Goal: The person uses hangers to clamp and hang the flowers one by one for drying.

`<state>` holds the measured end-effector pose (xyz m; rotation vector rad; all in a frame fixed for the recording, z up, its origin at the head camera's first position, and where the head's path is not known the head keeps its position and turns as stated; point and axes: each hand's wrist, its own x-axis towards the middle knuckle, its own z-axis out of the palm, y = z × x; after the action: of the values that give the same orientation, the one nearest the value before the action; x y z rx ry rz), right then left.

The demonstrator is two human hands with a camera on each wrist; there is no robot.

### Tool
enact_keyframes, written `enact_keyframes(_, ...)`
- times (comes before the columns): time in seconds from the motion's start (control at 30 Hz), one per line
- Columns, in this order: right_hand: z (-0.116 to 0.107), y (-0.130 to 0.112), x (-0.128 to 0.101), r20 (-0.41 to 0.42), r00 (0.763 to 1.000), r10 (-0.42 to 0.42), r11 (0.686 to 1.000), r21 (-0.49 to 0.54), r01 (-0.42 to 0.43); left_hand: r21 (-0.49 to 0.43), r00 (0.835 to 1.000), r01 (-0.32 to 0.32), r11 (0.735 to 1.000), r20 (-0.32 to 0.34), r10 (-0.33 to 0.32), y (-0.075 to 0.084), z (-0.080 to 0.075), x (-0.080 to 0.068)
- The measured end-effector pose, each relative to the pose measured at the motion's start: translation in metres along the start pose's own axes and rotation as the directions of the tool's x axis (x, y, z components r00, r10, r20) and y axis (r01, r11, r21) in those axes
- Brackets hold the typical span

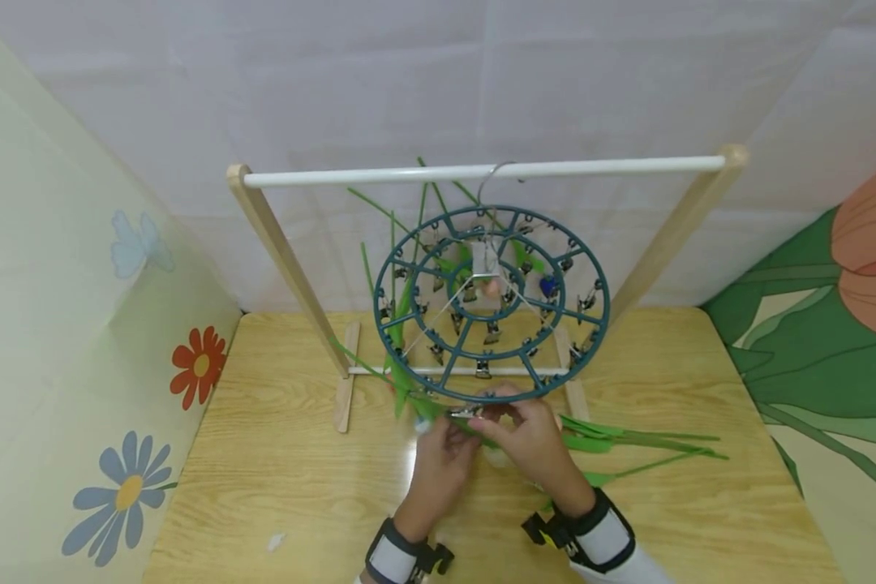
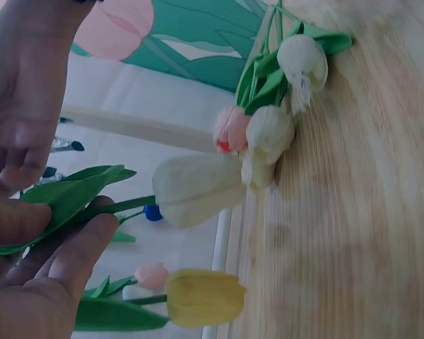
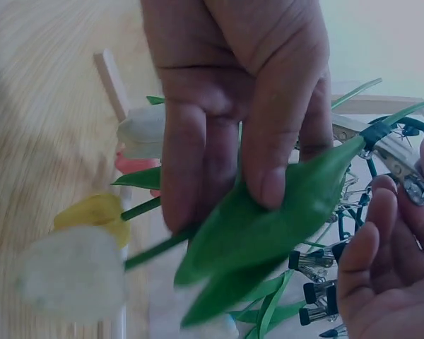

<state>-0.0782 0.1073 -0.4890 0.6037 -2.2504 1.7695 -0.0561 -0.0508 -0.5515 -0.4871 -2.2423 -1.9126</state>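
Note:
A round green clip hanger [image 1: 377, 302] hangs from a rack bar, with several metal clips around its rings. My left hand [image 1: 440, 469] pinches a white artificial tulip [image 2: 198, 191] by its green leaf [image 3: 283, 212] and stem, below the hanger's front edge. The flower head points down. The thumb and fingers of my right hand [image 1: 536, 442] hold a metal clip [image 3: 399, 169] beside it. That clip's dark tip is at the tulip's stem; whether it bites the stem I cannot tell. A yellow tulip [image 2: 205, 296] hangs head down nearby.
The rack has a white bar [image 1: 409, 173] and wooden posts [image 1: 285, 259]. Behind the hanger a blue flower [image 1: 548, 285] shows. Right of my hands, loose tulips lie on the table with green stems [image 1: 657, 442]. A white scrap [image 1: 276, 541] lies at the front left.

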Motion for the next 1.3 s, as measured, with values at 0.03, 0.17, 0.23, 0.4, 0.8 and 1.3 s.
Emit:
enact_keyframes(0.03, -0.001, 0.0, -0.002, 0.013, 1.0, 0.016, 0.999, -0.036, -0.016, 0.005, 1.0, -0.009, 1.0, -0.015, 0.009, 0.0, -0.002, 0.0)
enact_keyframes(0.17, -0.007, -0.001, -0.01, 0.084, 0.995, 0.056, 0.991, -0.124, -0.045, 0.01, 0.997, -0.038, 0.999, -0.068, 0.038, -0.003, -0.009, -0.001)
enact_keyframes(0.23, -0.013, 0.001, -0.016, 0.136, 0.988, 0.074, 0.99, -0.129, -0.056, -0.003, 0.995, -0.053, 0.999, -0.081, 0.052, -0.004, -0.014, -0.001)
enact_keyframes(0.4, -0.036, 0.009, -0.03, 0.201, 0.969, 0.141, 0.981, -0.163, -0.109, -0.008, 0.992, -0.06, 0.998, -0.112, 0.059, -0.006, -0.026, 0.0)
enact_keyframes(0.8, -0.092, 0.029, -0.054, 0.049, 0.956, 0.29, 0.907, -0.334, -0.258, -0.031, 0.979, -0.002, 1.0, -0.203, -0.005, -0.009, -0.047, 0.002)
enact_keyframes(1.3, -0.12, 0.033, -0.06, -0.029, 0.951, 0.307, 0.822, -0.496, -0.281, -0.042, 0.969, -0.007, 0.999, -0.248, -0.004, -0.008, -0.056, 0.007)
